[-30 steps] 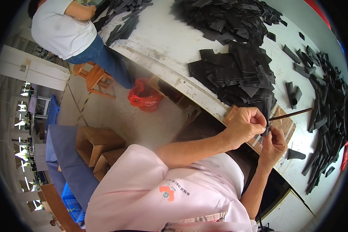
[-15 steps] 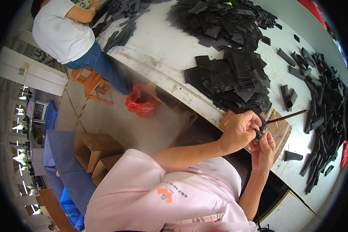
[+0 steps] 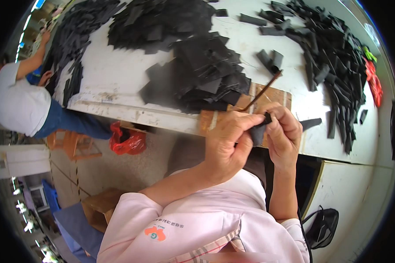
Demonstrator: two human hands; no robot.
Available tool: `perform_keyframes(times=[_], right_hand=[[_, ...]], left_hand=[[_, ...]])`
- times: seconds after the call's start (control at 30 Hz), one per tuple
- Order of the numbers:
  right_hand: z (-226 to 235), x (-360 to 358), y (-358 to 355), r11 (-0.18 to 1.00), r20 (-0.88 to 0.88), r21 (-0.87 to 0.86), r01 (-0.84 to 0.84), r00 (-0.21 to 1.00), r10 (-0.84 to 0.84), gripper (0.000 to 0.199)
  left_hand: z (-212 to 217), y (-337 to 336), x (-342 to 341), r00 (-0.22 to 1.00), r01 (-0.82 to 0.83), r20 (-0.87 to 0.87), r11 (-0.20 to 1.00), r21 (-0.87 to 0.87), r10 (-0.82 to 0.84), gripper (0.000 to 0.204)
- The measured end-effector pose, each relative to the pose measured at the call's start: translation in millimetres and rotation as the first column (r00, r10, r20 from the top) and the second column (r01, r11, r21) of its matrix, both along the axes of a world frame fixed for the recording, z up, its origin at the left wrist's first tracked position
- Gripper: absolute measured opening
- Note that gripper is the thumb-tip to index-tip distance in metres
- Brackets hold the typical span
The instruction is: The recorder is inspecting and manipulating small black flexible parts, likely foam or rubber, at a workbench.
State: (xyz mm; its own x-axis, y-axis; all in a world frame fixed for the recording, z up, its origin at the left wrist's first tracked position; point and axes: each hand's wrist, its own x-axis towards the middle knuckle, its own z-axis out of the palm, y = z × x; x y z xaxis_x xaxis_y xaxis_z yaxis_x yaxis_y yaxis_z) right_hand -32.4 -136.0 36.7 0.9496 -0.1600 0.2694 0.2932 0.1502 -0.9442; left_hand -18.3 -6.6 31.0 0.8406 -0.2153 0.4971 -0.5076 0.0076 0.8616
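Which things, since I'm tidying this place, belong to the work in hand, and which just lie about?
Likely work things:
black fabric piece, in left hand and right hand
black fabric pile
wooden board
thin brown rod

Seemingly lying about:
red bag
black bag
wooden stool
cardboard box

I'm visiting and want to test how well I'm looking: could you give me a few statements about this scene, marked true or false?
1. The left hand and right hand both have their fingers on a small black cloth piece. True.
2. A slim, dark brown stick reaches past the far edge of a flat brown wooden board. True.
3. The right hand grips the stick. False: its fingers are on the cloth piece.
4. Heaped black fabric pieces lie on the white table. True.
5. Another person is at the picture's right edge. False: the person in a white shirt and blue trousers is at the left.
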Motion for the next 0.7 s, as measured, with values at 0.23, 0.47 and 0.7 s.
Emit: perform_keyframes(times=[0.23,0.47,0.7], right_hand=[[26.8,2.4,-7.8,0.994,-0.124,-0.106,0.001,0.992,-0.014,0.018],[25.4,7.7,-9.5,0.992,-0.276,-0.125,-0.026,0.961,-0.009,0.02],[54.8,32.8,-22.7,0.998,-0.197,-0.05,-0.043,0.98,0.033,0.024]], left_hand=[[12.1,-7.1,3.5,0.957,0.161,-0.196,0.954,-0.254,-0.214,0.022],[23.2,-10.8,19.9,0.918,0.086,-0.321,0.908,-0.41,-0.232,0.018],[46.6,-4.2,61.6,0.274,0.195,-0.294,0.353,-0.915,-0.915,0.033]])
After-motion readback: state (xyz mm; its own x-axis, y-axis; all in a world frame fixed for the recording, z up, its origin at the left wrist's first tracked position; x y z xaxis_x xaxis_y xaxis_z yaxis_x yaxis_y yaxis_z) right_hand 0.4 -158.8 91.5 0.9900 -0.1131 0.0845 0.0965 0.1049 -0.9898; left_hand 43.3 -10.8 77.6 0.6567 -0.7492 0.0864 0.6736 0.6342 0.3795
